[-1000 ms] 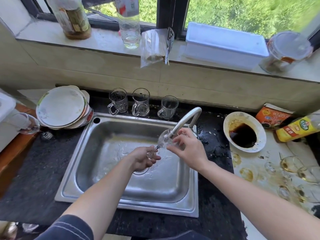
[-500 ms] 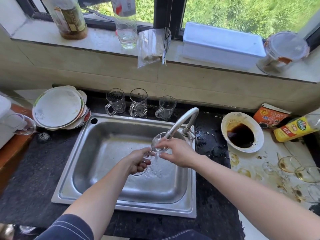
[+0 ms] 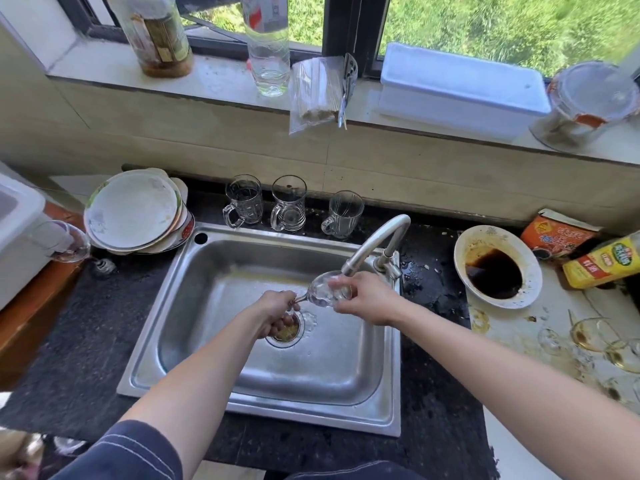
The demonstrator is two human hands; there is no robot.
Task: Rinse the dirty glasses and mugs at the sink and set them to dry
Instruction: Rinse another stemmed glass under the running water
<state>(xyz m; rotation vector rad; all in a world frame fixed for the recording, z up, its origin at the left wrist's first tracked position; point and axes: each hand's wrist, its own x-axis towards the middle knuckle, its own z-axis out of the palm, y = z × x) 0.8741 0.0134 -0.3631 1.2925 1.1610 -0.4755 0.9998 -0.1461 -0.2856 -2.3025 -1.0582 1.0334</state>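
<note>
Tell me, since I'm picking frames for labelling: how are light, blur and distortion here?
Head view: hard daylight from the window; wide-angle bending bows the windowsill; wine glass smeared by water and motion between left hand and right hand; corners blurred.

Single head-worn wide-angle view, looking forward and steeply down, sitting close over the sink [image 3: 214, 341], taking in windowsill [image 3: 214, 81] above, desk [image 3: 69, 341] flanking both sides
</note>
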